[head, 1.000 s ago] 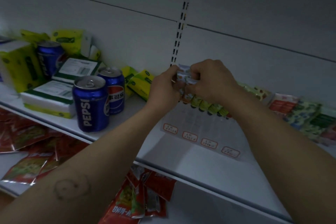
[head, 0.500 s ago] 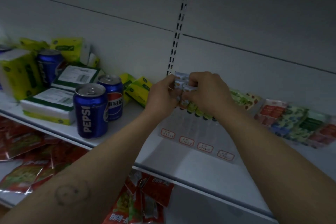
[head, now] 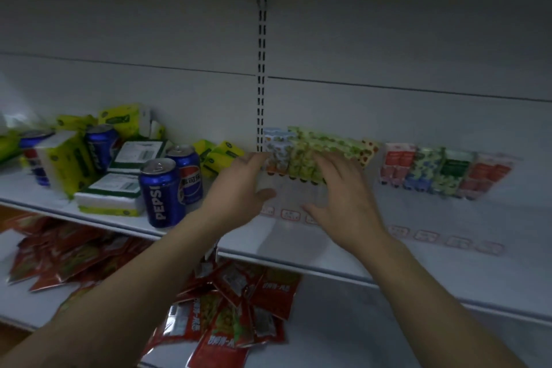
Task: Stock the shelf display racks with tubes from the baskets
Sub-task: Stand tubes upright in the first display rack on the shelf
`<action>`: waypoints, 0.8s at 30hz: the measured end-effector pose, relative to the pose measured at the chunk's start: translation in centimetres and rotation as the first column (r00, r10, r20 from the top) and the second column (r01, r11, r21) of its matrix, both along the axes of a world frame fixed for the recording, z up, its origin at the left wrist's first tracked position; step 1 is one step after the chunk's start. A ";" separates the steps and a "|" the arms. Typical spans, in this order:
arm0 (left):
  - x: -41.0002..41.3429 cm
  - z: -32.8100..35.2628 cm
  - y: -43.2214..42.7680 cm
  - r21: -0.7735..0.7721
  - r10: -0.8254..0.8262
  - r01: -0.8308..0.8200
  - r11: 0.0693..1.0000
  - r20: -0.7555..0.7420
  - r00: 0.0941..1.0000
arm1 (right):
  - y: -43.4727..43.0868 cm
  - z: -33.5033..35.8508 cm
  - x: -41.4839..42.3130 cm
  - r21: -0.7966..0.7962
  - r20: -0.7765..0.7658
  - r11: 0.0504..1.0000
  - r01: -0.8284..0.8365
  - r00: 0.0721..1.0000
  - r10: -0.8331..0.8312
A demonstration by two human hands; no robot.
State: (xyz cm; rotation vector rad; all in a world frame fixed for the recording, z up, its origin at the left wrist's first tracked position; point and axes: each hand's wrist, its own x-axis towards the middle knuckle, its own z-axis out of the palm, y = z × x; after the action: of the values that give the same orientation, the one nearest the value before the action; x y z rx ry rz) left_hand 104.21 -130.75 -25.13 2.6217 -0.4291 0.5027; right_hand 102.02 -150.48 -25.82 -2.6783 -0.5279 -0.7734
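Both hands are loose, fingers spread, holding nothing. The left hand (head: 240, 185) is by the rack's left edge and the right hand (head: 343, 194) is in front of it. The tubes (head: 294, 155) stand in a row in the clear rack (head: 291, 196) on the shelf (head: 283, 240) — Pepsi cans (head: 162, 191) off to the left.

The leftmost tubes (head: 276, 152) are noted as pale blue and white with orange bases, the neighbouring tubes (head: 304, 160) as mottled green and yellow, and the far tubes (head: 442, 172) as blocks of red, blue-green and dark green. The cans (head: 161, 193) are recorded as deep blue with white lettering, the tissue packs (head: 64, 158) as yellow-green and white. Red sachets (head: 239, 311) are seen against a pale grey-white shelf (head: 298, 251).
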 end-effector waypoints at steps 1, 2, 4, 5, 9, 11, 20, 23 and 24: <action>-1.3 0.0 -0.5 0.057 -0.026 0.025 0.998 0.014 1.000 | -0.4 -0.4 -1.0 0.010 -0.011 1.000 0.000 1.000 0.000; -2.6 -0.1 -1.1 0.101 -0.045 0.042 0.994 0.026 0.999 | -0.8 -0.8 -1.9 0.022 -0.014 1.000 -0.002 1.000 0.002; -4.8 -0.8 -1.8 0.142 -0.042 0.040 0.989 0.014 0.999 | -1.3 -1.7 -4.0 0.035 -0.035 0.999 0.010 0.999 -0.008; -5.9 -1.4 -2.1 0.140 -0.029 0.029 0.990 -0.004 1.000 | -1.3 -2.3 -5.0 0.035 -0.053 0.999 0.016 0.998 -0.014; -9.7 -4.9 -2.3 0.114 -0.058 0.055 0.992 0.017 0.998 | -1.4 -5.2 -8.4 0.084 -0.006 0.995 -0.048 0.999 0.048; -11.5 -7.4 -2.0 0.112 -0.101 0.097 0.989 0.037 0.994 | -1.3 -7.5 -9.9 0.137 0.001 0.984 -0.118 0.993 0.119; -18.3 -22.2 -1.4 0.263 0.031 0.093 0.960 -0.431 0.902 | -2.1 -20.7 -14.7 -0.192 -0.715 0.969 -0.157 0.698 -0.029; -20.0 -26.0 -0.9 0.311 0.138 0.066 0.948 -0.589 0.796 | -3.2 -24.3 -16.3 -0.214 -0.813 0.965 -0.148 0.574 -0.092; -20.4 -27.0 -0.9 0.331 0.162 0.078 0.940 -0.638 0.753 | -3.5 -25.3 -16.9 -0.227 -0.837 0.962 -0.153 0.535 -0.113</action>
State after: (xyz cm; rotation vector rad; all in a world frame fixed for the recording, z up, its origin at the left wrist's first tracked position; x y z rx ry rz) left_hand 83.77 -131.62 -52.09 2.9037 -0.2260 -0.5561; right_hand 85.09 -153.98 -51.16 -2.8350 -0.3978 0.7236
